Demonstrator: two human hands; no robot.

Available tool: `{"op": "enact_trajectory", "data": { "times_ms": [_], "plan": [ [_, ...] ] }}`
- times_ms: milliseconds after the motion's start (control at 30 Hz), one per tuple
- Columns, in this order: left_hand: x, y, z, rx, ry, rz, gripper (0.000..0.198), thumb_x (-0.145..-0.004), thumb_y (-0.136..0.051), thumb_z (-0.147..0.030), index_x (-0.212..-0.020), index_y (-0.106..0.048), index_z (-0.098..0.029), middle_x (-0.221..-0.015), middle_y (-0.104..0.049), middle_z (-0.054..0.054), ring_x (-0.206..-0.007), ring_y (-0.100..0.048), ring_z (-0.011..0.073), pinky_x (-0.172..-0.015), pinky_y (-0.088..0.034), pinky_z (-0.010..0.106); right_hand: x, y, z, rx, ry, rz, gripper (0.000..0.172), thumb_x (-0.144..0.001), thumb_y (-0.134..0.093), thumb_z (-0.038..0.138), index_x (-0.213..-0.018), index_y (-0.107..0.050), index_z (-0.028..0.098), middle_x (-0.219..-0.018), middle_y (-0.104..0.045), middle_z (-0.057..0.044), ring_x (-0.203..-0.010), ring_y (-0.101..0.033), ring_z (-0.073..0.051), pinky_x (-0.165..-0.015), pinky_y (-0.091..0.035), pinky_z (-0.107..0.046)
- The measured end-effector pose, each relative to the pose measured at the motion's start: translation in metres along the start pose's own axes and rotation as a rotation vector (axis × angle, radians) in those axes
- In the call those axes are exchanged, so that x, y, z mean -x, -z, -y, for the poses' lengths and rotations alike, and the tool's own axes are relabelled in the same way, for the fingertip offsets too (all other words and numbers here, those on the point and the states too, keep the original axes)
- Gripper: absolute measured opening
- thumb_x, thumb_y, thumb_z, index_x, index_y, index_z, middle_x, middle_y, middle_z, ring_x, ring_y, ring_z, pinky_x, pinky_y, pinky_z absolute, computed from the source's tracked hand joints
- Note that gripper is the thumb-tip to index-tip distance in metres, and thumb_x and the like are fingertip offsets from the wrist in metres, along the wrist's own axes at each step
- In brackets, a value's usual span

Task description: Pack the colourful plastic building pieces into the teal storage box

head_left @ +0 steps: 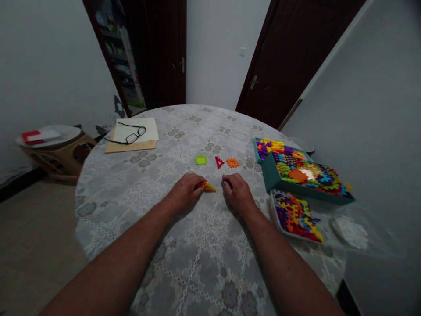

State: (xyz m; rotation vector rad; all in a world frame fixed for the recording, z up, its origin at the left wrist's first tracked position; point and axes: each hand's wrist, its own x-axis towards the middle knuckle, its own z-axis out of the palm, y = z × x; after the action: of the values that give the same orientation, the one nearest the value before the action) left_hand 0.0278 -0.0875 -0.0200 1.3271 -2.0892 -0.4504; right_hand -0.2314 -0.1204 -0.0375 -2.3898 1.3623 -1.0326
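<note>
My left hand (187, 189) is closed on an orange-yellow toothed building piece (208, 187), its pointed end sticking out to the right over the tablecloth. A short gap away, my right hand (237, 193) pinches a small dark purple piece (226, 181), mostly covered by the fingers. Beyond the hands lie three flat interlocking pieces: a lime green square (201, 160), a red triangle (219, 162) and an orange one with a hole in its middle (232, 163).
On the right stand a teal box (274, 173) and a clear plastic tub (275, 215), both full of colourful pieces. A clear bag (371, 228) lies beside them. Black glasses (132, 138) rest on papers (149, 127) at the far left of the round table.
</note>
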Motion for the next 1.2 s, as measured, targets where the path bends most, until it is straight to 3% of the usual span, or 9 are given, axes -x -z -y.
{"op": "enact_trajectory", "data": {
  "times_ms": [167, 467, 867, 1033, 1200],
  "plan": [
    [0.000, 0.002, 0.002, -0.020, -0.005, 0.030, 0.026, -0.094, -0.067, -0.021, -0.117, -0.079, -0.024, -0.105, -0.077, 0.008, -0.104, -0.068, 0.0272, -0.102, -0.053, 0.044, -0.004, 0.001, 0.014, -0.142, 0.012, -0.029, 0.023, -0.104, -0.058, 0.021, -0.117, -0.077, 0.021, -0.110, -0.077, -0.010, -0.104, -0.072, -0.023, -0.099, -0.057, -0.037],
    [0.000, -0.001, 0.004, 0.055, -0.027, -0.020, 0.026, -0.093, -0.070, -0.017, -0.115, -0.080, -0.025, -0.109, -0.078, 0.007, -0.108, -0.071, 0.0268, -0.103, -0.056, 0.043, 0.000, 0.000, 0.029, -0.236, 0.173, 0.116, 0.028, -0.099, -0.061, 0.016, -0.121, -0.076, 0.021, -0.115, -0.078, -0.010, -0.108, -0.073, -0.023, -0.100, -0.059, -0.039],
    [0.000, -0.004, 0.003, 0.047, -0.018, -0.012, 0.025, -0.104, -0.060, -0.024, -0.117, -0.081, -0.026, -0.116, -0.081, 0.008, -0.110, -0.074, 0.0261, -0.102, -0.057, 0.041, 0.002, -0.009, 0.034, -0.214, -0.020, 0.030, 0.023, -0.100, -0.064, 0.021, -0.115, -0.081, 0.025, -0.113, -0.083, -0.006, -0.107, -0.076, -0.024, -0.101, -0.059, -0.040],
    [-0.001, -0.004, 0.004, 0.013, -0.010, -0.002, 0.025, -0.106, -0.057, -0.027, -0.117, -0.080, -0.027, -0.116, -0.081, 0.007, -0.109, -0.074, 0.0261, -0.098, -0.057, 0.038, 0.000, -0.016, 0.041, -0.275, -0.089, 0.034, 0.025, -0.099, -0.062, 0.021, -0.114, -0.081, 0.027, -0.114, -0.084, -0.004, -0.107, -0.078, -0.022, -0.103, -0.059, -0.039],
    [-0.001, -0.007, 0.010, 0.051, -0.058, -0.016, 0.033, -0.100, -0.060, -0.018, -0.126, -0.078, -0.028, -0.122, -0.081, 0.008, -0.116, -0.073, 0.0274, -0.106, -0.055, 0.042, -0.014, -0.023, 0.041, -0.333, -0.156, 0.099, 0.031, -0.095, -0.056, 0.018, -0.112, -0.081, 0.025, -0.107, -0.084, -0.002, -0.099, -0.078, -0.020, -0.096, -0.061, -0.035]
  ]
}}
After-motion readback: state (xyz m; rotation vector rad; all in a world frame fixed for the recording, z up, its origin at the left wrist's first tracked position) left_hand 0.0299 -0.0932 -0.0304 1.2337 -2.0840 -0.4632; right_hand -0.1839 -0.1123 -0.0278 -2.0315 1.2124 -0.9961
